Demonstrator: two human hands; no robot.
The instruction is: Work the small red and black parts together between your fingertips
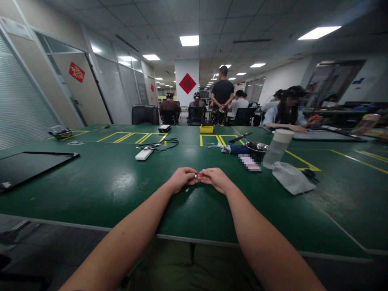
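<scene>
Over the middle of the green table (133,202), my left hand (182,179) and my right hand (214,179) meet almost fingertip to fingertip. The left fingers are closed on a small shiny metal piece (196,176). Between the right thumb and fingers is a small orange piece (201,175), close beside the metal one. Fingers cover most of both pieces, so I cannot tell whether they are joined.
Beyond my hands lie a white power bank (144,153) with black cables and a yellow box (206,129). To the right are a metal bowl (257,150), a translucent bottle (277,148) and a white pouch (292,178). A black tray (33,167) lies left. A person (287,109) sits across.
</scene>
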